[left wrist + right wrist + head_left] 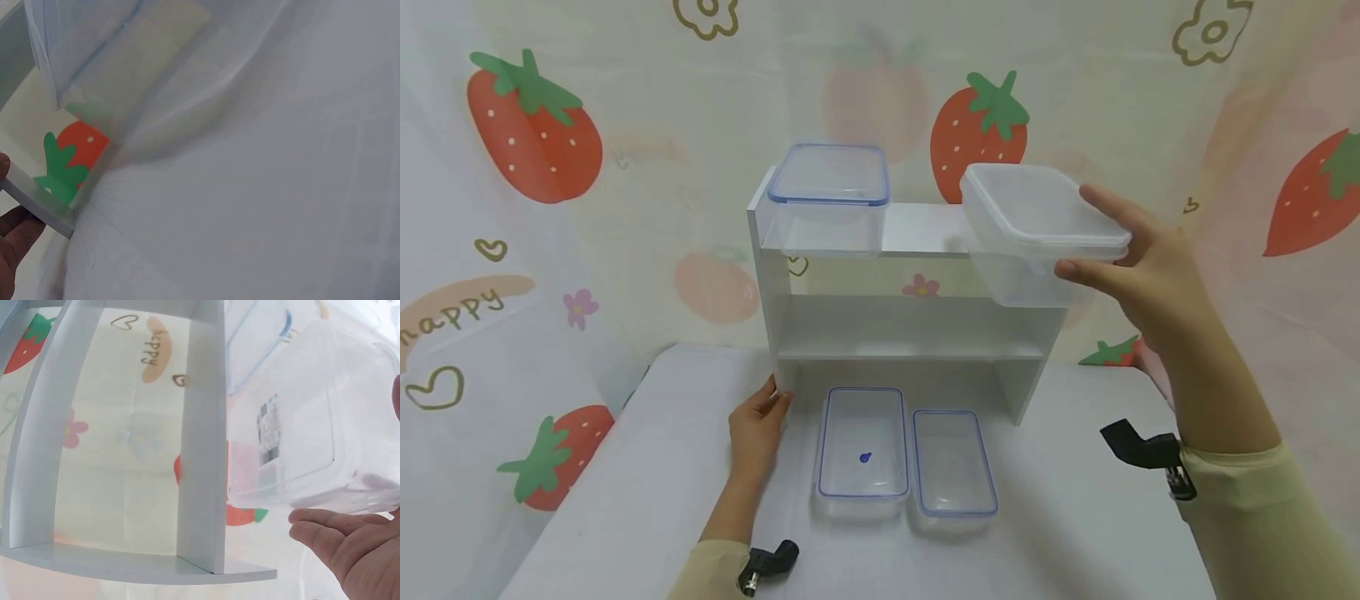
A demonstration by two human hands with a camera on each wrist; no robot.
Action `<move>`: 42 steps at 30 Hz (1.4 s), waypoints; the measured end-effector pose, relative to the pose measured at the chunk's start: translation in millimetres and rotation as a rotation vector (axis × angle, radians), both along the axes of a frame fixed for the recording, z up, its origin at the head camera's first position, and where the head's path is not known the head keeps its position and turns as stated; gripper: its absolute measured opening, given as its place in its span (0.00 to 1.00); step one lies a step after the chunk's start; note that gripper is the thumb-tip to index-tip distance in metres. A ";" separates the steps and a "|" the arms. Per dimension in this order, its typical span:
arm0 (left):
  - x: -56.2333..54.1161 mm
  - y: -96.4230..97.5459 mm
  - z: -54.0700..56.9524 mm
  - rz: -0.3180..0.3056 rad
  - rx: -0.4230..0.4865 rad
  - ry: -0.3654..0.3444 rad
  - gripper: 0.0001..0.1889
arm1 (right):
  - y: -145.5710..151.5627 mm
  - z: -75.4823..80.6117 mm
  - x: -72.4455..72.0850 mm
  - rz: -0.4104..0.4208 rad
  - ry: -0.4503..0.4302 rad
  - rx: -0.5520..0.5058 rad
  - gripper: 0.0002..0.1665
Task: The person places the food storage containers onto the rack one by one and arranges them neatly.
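Note:
My right hand point(1157, 275) grips a clear plastic food container with a white lid point(1045, 208) by its right side, thumb and fingers spread along the edge. The container is held up at the right end of the top of a white shelf unit point(910, 329); a barcode label shows on it in the right wrist view. My left hand point(756, 429) pinches the front edge of the unit's left side panel point(40, 209), low down near the table. On the top shelf, at the left, stands a clear food container with a blue-rimmed lid point(831, 200).
Two more blue-rimmed containers, a larger one point(862, 442) and a narrower one point(955, 462), stand side by side on the white-covered table point(1075, 517) in front of the unit. A curtain with strawberry prints point(647, 167) hangs behind and around the table.

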State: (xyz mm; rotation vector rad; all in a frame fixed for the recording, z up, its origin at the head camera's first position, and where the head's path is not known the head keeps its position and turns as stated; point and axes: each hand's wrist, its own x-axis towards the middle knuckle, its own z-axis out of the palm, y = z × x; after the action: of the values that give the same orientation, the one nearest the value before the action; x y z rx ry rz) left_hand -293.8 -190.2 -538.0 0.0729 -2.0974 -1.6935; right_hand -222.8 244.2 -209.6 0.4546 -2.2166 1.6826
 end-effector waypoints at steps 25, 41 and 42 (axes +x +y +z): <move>3.2 2.0 0.4 0.014 -0.004 -0.028 0.25 | -8.8 3.7 -28.2 0.054 -0.017 -0.095 0.53; -0.4 1.6 0.6 0.008 0.023 -0.009 0.25 | -17.2 6.6 -53.0 -0.031 -0.017 0.018 0.53; -0.4 1.5 0.8 0.010 0.023 -0.009 0.25 | -17.3 5.9 -54.8 -0.039 -0.013 0.033 0.53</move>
State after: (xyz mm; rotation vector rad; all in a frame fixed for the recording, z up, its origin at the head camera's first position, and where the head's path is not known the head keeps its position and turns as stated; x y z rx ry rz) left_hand -294.2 -188.7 -537.2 0.0987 -2.0809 -1.7145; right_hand -277.6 226.9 -203.7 0.4068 -2.2510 1.6354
